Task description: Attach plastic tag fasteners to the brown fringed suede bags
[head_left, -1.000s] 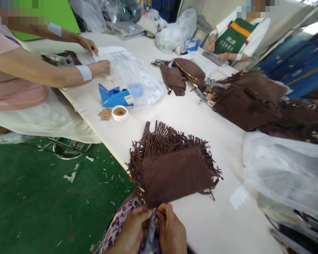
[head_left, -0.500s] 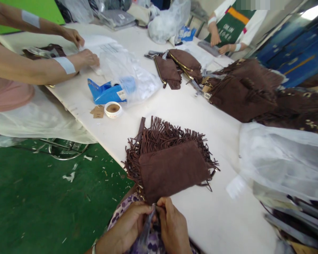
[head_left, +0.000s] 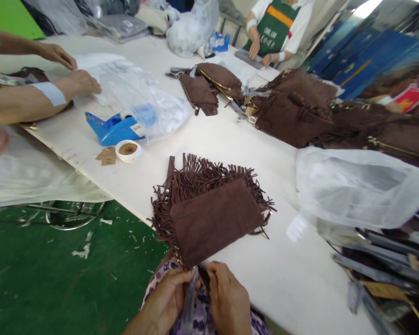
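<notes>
A dark brown fringed bag [head_left: 216, 218] lies flat on the white table in front of me, its fringe [head_left: 202, 177] spread along the far and left sides. Below its near edge, over my lap, my left hand [head_left: 171, 293] is closed on a narrow strip of clear plastic wrap [head_left: 189, 298] that hangs downward. Close beside it, my right hand [head_left: 228, 293] is closed, thumb and fingers pinched near a dark brown piece. What exactly it grips is hidden by the fingers.
Blue tape dispenser [head_left: 115, 130], white tape roll [head_left: 128, 150] and brown tags [head_left: 106, 156] lie left. More brown bags [head_left: 289, 111] are piled back right, near a clear plastic bag [head_left: 359, 186] and wrapped straps [head_left: 387, 265]. Co-workers' hands [head_left: 82, 83] handle plastic at left.
My view has shifted, so the far table contents appear further left. My right hand has moved slightly away from my left hand, and the gap between them is wider.
</notes>
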Tool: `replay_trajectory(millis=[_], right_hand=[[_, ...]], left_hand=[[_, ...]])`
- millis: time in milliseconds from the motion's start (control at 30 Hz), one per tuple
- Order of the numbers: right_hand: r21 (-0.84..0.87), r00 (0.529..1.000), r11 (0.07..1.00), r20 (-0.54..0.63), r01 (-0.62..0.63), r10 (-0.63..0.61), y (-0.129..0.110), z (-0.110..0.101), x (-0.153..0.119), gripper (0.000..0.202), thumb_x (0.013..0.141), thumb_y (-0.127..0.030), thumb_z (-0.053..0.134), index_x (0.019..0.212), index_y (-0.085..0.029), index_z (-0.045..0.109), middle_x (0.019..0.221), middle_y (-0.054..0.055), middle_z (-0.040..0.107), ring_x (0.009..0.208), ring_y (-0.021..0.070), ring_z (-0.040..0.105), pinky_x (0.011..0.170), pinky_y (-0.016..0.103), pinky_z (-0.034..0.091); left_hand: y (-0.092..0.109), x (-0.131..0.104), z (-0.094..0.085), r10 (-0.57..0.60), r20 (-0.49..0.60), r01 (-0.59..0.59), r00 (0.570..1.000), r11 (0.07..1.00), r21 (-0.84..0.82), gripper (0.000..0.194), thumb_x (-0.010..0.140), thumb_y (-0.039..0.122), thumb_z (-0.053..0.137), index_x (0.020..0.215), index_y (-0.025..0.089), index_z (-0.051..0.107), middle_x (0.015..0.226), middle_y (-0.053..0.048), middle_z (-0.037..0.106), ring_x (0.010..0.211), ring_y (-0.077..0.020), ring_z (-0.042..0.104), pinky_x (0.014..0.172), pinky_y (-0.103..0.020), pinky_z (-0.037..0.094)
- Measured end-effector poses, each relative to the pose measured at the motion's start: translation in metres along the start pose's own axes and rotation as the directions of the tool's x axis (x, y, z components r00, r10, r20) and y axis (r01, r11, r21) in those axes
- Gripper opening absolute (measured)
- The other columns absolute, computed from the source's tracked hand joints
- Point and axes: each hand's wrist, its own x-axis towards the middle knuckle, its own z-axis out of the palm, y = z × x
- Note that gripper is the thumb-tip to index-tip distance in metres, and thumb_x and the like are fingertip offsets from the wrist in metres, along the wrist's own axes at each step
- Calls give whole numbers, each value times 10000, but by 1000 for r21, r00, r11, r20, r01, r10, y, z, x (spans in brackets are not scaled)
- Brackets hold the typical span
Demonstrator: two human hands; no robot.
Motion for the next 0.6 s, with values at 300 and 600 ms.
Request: replay_trajectory(millis=[300, 600], right_hand=[[362, 974, 911, 176, -198, 142, -8, 5, 3, 215, 926, -234, 417, 944, -231, 631, 850, 12, 634, 790, 160, 614, 720, 259, 451], [488, 938, 815, 293, -314, 186, -5, 4, 11, 189, 883, -319, 502, 881, -206, 654, 875, 32, 658, 835, 183, 618, 751, 263, 454]], left_hand=[[-5, 0, 0, 69, 15, -69, 998, 997, 39, 137, 699, 184, 758, 814, 131, 704, 793, -65, 714, 739, -196, 646, 741, -286, 490], [-8, -5, 1, 81, -167, -55, 983, 986, 155, 315, 624, 304, 808, 815, 136, 622, 695, -30, 669, 630, -173, 616, 637, -272, 463]])
